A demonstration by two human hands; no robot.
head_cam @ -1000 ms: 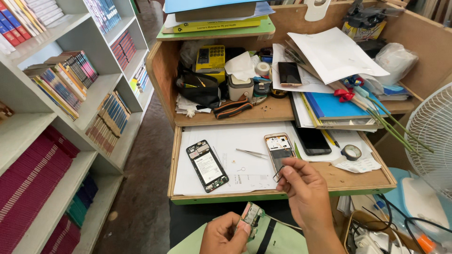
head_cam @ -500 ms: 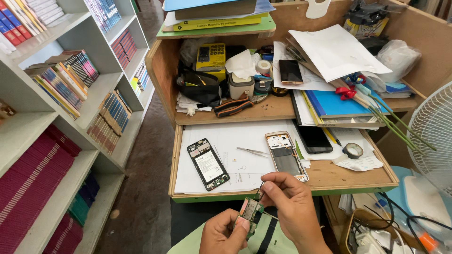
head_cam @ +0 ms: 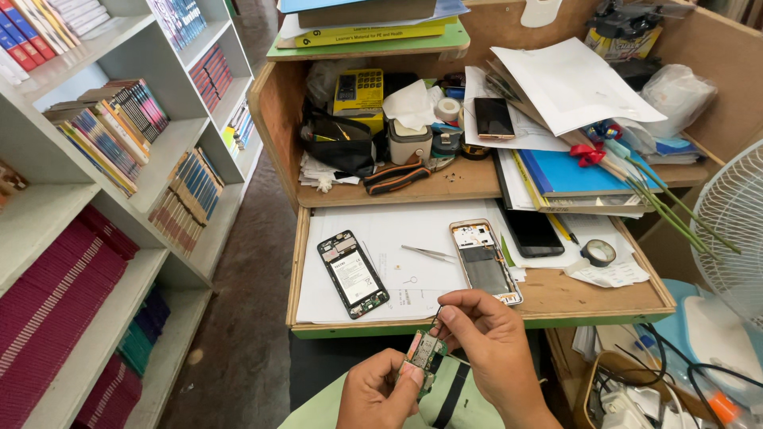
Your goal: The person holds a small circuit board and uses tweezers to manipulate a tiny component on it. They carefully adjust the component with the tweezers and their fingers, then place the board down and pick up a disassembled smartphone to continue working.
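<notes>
**Phone board out, being picked at over the lap**

A small green circuit board (head_cam: 424,352) is pinched upright in the left hand (head_cam: 380,393), low and close to the body. The right hand (head_cam: 486,349) is closed narrow on its top edge, with a thin dark wire or tool tip (head_cam: 436,313) nipped between thumb and forefinger; which of the two can't be told. It looks like the detail stage of a teardown: something small is being freed from or seated on the board. Fine, steady fingertip work is probably called for next, with the board kept from twisting.

Just beyond the hands, on white paper on the pull-out tray (head_cam: 628,300), an opened phone body (head_cam: 353,273) is laid up-left and a stripped phone frame (head_cam: 485,260) straight ahead, tweezers (head_cam: 428,253) between them. Up-right of the hands a tape roll (head_cam: 598,253) sits beside a dark phone (head_cam: 530,231). Further back, a yellow box (head_cam: 358,90) with a keypad picture, a white tissue tub (head_cam: 409,140) and a blue folder (head_cam: 574,174) are stacked about. Far left, shelves are packed with colourful book spines (head_cam: 113,131).
</notes>
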